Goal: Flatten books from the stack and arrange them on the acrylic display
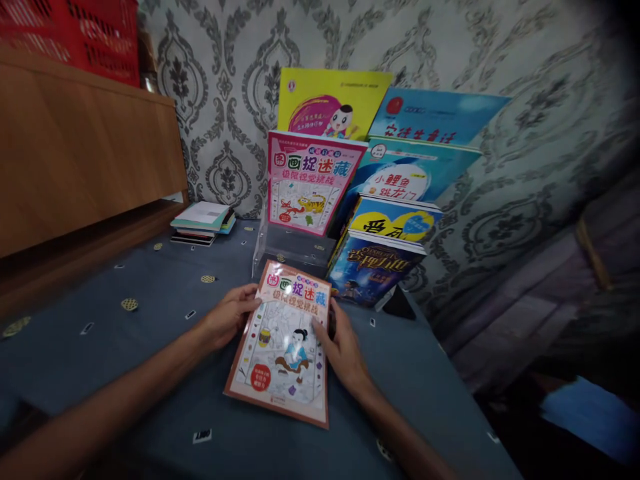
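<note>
A thin orange-bordered picture book (287, 340) is held between my two hands, its cover facing up and its top edge farthest from me. My left hand (233, 315) pinches the book's upper left edge, thumb on the cover. On the opposite edge, my right hand (345, 340) grips it with the thumb over the cover; the other fingers are mostly hidden behind. Just beyond stands a clear plastic book rack (295, 245). A pink-bordered picture book (315, 183) leans in it, in front of a yellow book (330, 100).
Right of the rack, several books stand in steps, with a dark blue book (375, 270) frontmost. A small stack of books (203, 223) lies at the back left. A wooden cabinet (90, 147) bears a red plastic basket (100, 40). Patterned wallpaper rises behind the cloth-covered table (165, 333).
</note>
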A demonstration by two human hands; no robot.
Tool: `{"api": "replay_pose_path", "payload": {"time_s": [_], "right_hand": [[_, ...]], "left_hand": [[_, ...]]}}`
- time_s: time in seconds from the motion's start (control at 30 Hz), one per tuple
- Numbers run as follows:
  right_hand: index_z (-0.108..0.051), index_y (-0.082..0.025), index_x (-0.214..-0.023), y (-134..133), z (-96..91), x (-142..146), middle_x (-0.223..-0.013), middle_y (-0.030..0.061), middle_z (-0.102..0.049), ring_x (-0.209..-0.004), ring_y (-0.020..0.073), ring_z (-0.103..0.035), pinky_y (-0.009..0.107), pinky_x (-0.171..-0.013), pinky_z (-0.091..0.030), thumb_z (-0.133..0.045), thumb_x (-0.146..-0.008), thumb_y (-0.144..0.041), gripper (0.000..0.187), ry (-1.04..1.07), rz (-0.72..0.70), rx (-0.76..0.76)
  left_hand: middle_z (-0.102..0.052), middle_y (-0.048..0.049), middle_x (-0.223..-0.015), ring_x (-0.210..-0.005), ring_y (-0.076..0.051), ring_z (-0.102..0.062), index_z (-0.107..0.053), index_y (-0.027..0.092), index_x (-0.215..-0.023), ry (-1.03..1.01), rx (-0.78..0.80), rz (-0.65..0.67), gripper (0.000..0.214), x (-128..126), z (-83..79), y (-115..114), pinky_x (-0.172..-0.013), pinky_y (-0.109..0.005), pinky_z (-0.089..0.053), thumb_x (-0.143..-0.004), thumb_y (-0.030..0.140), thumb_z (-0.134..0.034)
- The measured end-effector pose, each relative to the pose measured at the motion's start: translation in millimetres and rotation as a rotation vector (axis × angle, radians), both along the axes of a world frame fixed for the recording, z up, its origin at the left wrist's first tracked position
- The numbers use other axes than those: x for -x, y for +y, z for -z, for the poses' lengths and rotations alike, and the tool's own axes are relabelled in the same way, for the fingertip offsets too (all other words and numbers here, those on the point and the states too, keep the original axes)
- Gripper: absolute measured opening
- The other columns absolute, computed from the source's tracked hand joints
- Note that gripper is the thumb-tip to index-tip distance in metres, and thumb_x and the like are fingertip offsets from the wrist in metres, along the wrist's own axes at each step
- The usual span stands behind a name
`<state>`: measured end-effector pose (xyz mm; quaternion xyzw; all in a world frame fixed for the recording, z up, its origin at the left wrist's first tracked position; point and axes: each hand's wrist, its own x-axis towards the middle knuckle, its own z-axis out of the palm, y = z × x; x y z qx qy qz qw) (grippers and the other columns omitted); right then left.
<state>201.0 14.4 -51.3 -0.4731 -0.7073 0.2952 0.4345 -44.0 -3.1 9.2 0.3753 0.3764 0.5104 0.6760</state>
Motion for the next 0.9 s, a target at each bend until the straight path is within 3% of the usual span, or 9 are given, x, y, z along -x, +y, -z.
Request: {"api": "replay_pose_path", "payload": {"time_s": [0.07, 0.17, 0.3, 0.43, 0.6, 0.77, 0.9], "right_hand": [[-0.05, -0.02, -0.139, 1, -9.6, 2, -0.129, 0.0141, -0.066, -0.116, 0.0318, -0.065, 0.055, -0.097, -0.054, -0.05, -0.092, -0.057, 0.06, 0.2, -0.129, 0.164], [-0.058, -0.021, -0.128, 1, -25.2, 7, -0.114, 0.012, -0.073, -0.101, 0.0307, -0.071, 0.05, -0.085, -0.059, -0.051, -0.092, -0.054, 0.049, 0.423, -0.248, 0.285], [-0.058, -0.023, -0.126, 3, -52.9, 16, -0.108, 0.0107, -0.074, -0.101, 0.029, -0.07, 0.046, -0.084, -0.059, -0.051, -0.093, -0.049, 0.042, 0.455, -0.243, 0.154], [-0.057, -0.024, -0.12, -4, -75.1, 22, -0.114, 0.0084, -0.07, -0.104, 0.0251, -0.066, 0.04, -0.086, -0.058, -0.047, -0.096, -0.047, 0.035, 0.343, -0.202, -0.048], [-0.055, -0.025, -0.109, -28, -67.5, 26, -0.111, 0.0069, -0.068, -0.101, 0.0226, -0.064, 0.037, -0.086, -0.056, -0.04, -0.101, -0.042, 0.024, 0.194, -0.084, -0.155], [-0.05, -0.026, -0.121, -35, -52.8, 21, -0.117, 0.0081, -0.066, -0.107, 0.0238, -0.063, 0.039, -0.089, -0.056, -0.038, -0.101, -0.041, 0.027, 0.115, -0.064, -0.154], [-0.048, -0.025, -0.124, -30, -57.3, 18, -0.117, 0.0083, -0.067, -0.104, 0.0244, -0.064, 0.039, -0.088, -0.055, -0.038, -0.101, -0.039, 0.03, 0.048, -0.05, -0.188]], "left_hand": [[-0.075, -0.0081, -0.098, -0.077, -0.017, -0.071, -0.067, 0.014, -0.103, -0.001, -0.048, -0.032, 0.034, 1, -8.9, 2, -0.068, -0.024, -0.054, -0.072, 0.019, -0.078], [-0.075, -0.0066, -0.095, -0.073, -0.016, -0.07, -0.067, 0.014, -0.104, -0.008, -0.086, -0.057, 0.032, 3, -21.2, 6, -0.067, -0.023, -0.053, -0.074, 0.02, -0.075], [-0.075, -0.007, -0.095, -0.078, -0.019, -0.07, -0.069, 0.013, -0.1, -0.035, -0.168, -0.102, 0.029, 4, -37.2, 13, -0.069, -0.026, -0.054, -0.071, 0.018, -0.069], [-0.075, -0.0066, -0.098, -0.093, -0.023, -0.069, -0.07, 0.013, -0.099, -0.056, -0.286, -0.176, 0.035, 6, -41.9, 17, -0.083, -0.032, -0.054, -0.065, 0.014, -0.061], [-0.075, -0.0069, -0.092, -0.098, -0.026, -0.067, -0.07, 0.013, -0.084, -0.046, -0.275, -0.185, 0.029, 6, -33.6, 15, -0.086, -0.034, -0.053, -0.058, 0.014, -0.057], [-0.075, -0.0059, -0.084, -0.091, -0.025, -0.068, -0.068, 0.015, -0.074, 0.013, -0.315, -0.105, 0.021, 3, -34.2, 12, -0.079, -0.032, -0.052, -0.057, 0.015, -0.055], [-0.075, -0.005, -0.083, -0.084, -0.023, -0.067, -0.069, 0.015, -0.075, 0.046, -0.314, -0.052, 0.022, 0, -36.0, 12, -0.075, -0.029, -0.049, -0.057, 0.017, -0.056]]}}
